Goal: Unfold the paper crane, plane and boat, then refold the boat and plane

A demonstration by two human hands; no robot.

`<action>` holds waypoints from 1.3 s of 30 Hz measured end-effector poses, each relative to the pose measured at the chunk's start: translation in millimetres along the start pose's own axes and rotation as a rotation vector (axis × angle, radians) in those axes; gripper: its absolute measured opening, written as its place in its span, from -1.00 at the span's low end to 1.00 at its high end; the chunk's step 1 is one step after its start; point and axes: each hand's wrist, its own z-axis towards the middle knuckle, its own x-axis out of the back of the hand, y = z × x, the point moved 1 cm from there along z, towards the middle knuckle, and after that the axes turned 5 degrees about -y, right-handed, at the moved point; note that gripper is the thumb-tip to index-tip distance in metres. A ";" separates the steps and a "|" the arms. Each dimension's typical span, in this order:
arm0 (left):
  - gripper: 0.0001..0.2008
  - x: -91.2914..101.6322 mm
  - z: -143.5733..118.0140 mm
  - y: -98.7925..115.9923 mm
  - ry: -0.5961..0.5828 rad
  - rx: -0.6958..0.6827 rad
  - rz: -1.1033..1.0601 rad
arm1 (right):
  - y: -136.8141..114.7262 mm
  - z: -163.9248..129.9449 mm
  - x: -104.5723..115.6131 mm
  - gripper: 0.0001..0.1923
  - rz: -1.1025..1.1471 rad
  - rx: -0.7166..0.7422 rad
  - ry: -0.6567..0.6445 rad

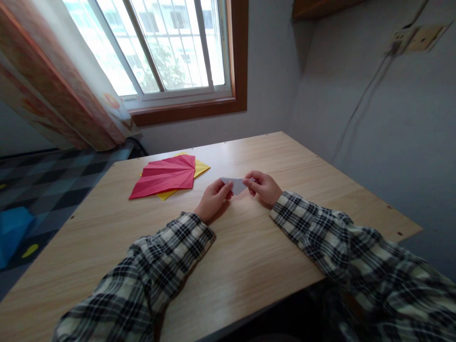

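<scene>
left hand (213, 197) and right hand (263, 186) each pinch an end of a white folded paper (235, 184), seemingly just above the worktop (249, 256); red paper (166, 176) lies at ten o'clock.

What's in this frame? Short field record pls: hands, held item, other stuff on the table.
left hand: left hand pinches the left end of the white folded paper
right hand: right hand pinches its right end
held item: small, pointed, held just above the wooden table
other paper: red pleated sheet lying on top of a yellow sheet, left of the hands, untouched
sleeves: plaid, both arms
background: window, curtain
</scene>
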 end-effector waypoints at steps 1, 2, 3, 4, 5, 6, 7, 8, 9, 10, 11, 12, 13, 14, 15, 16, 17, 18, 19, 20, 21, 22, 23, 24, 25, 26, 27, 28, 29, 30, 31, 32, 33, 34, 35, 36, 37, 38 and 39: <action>-0.61 0.1 0.0 0.2 0.001 0.004 0.002 | -0.5 -0.1 0.0 -0.66 0.001 0.002 -0.007; -0.58 0.4 -0.1 0.5 0.002 0.007 0.005 | -1.1 -0.2 0.1 -0.66 -0.001 0.003 -0.015; -0.56 0.7 -0.2 1.1 -0.002 0.007 0.008 | -1.6 -0.4 0.1 -0.66 -0.005 0.004 -0.021; -0.55 1.0 -0.3 1.9 -0.010 0.006 0.014 | -2.0 -0.7 0.0 -0.66 -0.011 0.005 -0.027; -0.55 1.4 -0.5 2.9 -0.023 0.003 0.023 | -2.4 -1.1 -0.1 -0.66 -0.017 0.008 -0.035; -0.56 1.7 -0.6 3.9 -0.037 0.001 0.036 | -2.6 -1.5 -0.2 -0.67 -0.026 0.012 -0.046; -0.57 2.0 -0.7 4.8 -0.050 0.001 0.053 | -2.7 -1.9 -0.3 -0.68 -0.035 0.016 -0.057; -0.57 2.3 -0.8 5.5 -0.058 0.004 0.073 | -2.7 -2.3 -0.3 -0.69 -0.044 0.019 -0.067; -0.57 2.6 -0.9 5.9 -0.061 0.007 0.094 | -2.7 -2.6 -0.3 -0.70 -0.053 0.022 -0.076; -0.57 2.8 -1.0 6.0 -0.058 0.011 0.113 | -2.6 -2.8 -0.2 -0.71 -0.062 0.023 -0.081; -0.56 3.0 -1.1 5.8 -0.054 0.016 0.127 | -2.5 -3.0 -0.1 -0.72 -0.070 0.023 -0.080; -0.55 3.1 -1.3 5.3 -0.049 0.022 0.138 | -2.5 -3.1 0.1 -0.73 -0.076 0.022 -0.079; -0.54 3.1 -1.4 4.8 -0.045 0.028 0.145 | -2.6 -3.2 0.2 -0.73 -0.081 0.021 -0.079; -0.54 3.0 -1.6 4.3 -0.042 0.035 0.146 | -2.7 -3.3 0.3 -0.73 -0.085 0.021 -0.080; -0.54 2.9 -1.9 3.8 -0.037 0.041 0.142 | -3.0 -3.4 0.3 -0.73 -0.088 0.021 -0.081; -0.54 2.7 -2.1 3.5 -0.032 0.046 0.136 | -3.2 -3.5 0.3 -0.73 -0.092 0.021 -0.082; -0.55 2.5 -2.2 3.4 -0.029 0.050 0.131 | -3.5 -3.6 0.3 -0.73 -0.096 0.020 -0.083; -0.55 2.3 -2.3 3.4 -0.028 0.052 0.127 | -3.8 -3.7 0.3 -0.73 -0.099 0.019 -0.083; -0.55 2.1 -2.3 3.4 -0.027 0.053 0.123 | -4.0 -3.8 0.2 -0.72 -0.100 0.018 -0.083; -0.55 2.0 -2.1 3.5 -0.026 0.052 0.121 | -4.2 -3.8 0.2 -0.72 -0.100 0.016 -0.083; -0.55 1.9 -1.8 3.5 -0.028 0.049 0.121 | -4.2 -3.8 0.1 -0.72 -0.097 0.014 -0.083; -0.54 1.7 -1.4 3.3 -0.031 0.044 0.122 | -4.3 -3.8 0.0 -0.71 -0.093 0.012 -0.083; -0.52 1.6 -1.0 3.0 -0.030 0.038 0.122 | -4.2 -3.7 0.0 -0.71 -0.089 0.010 -0.080; -0.50 1.4 -0.6 2.4 -0.027 0.033 0.116 | -4.1 -3.7 0.0 -0.71 -0.086 0.009 -0.076; -0.46 1.2 -0.3 1.8 -0.024 0.030 0.099 | -4.0 -3.6 0.0 -0.71 -0.082 0.009 -0.073; -0.43 1.0 -0.2 1.0 -0.019 0.031 0.069 | -3.9 -3.5 -0.1 -0.71 -0.078 0.008 -0.071; -0.39 0.9 -0.2 0.4 -0.011 0.035 0.031 | -3.9 -3.4 -0.1 -0.71 -0.074 0.009 -0.071; -0.35 0.8 -0.4 0.1 -0.001 0.042 -0.004 | -3.9 -3.3 -0.2 -0.70 -0.073 0.009 -0.072; -0.31 0.9 -0.8 0.2 0.012 0.050 -0.026 | -4.0 -3.2 -0.4 -0.69 -0.073 0.009 -0.076; -0.29 1.1 -1.3 0.6 0.023 0.059 -0.028 | -4.2 -3.1 -0.6 -0.69 -0.074 0.010 -0.082; -0.27 1.4 -1.8 1.4 0.033 0.069 -0.014 | -4.4 -3.1 -0.8 -0.68 -0.075 0.009 -0.089; -0.27 1.8 -2.3 2.2 0.042 0.080 0.009 | -4.6 -3.0 -0.9 -0.67 -0.076 0.008 -0.095; -0.26 2.3 -2.6 2.9 0.046 0.088 0.031 | -4.8 -3.0 -0.9 -0.66 -0.077 0.005 -0.100; -0.26 2.6 -2.7 3.3 0.050 0.093 0.044 | -5.0 -2.9 -0.7 -0.65 -0.079 0.001 -0.099; -0.25 2.9 -2.5 3.1 0.054 0.093 0.048 | -5.1 -2.8 -0.3 -0.63 -0.087 -0.002 -0.094; -0.26 3.1 -2.0 2.4 0.060 0.089 0.044 | -5.2 -2.8 0.2 -0.62 -0.099 -0.003 -0.086; -0.26 3.1 -1.3 1.1 0.068 0.082 0.032 | -5.2 -2.8 0.8 -0.60 -0.114 -0.002 -0.077; -0.27 3.1 -0.5 -0.6 0.073 0.075 0.016 | -5.2 -2.8 1.4 -0.58 -0.128 0.001 -0.068; -0.28 2.9 0.4 -2.5 0.070 0.070 -0.005 | -5.0 -2.9 1.8 -0.57 -0.138 0.005 -0.062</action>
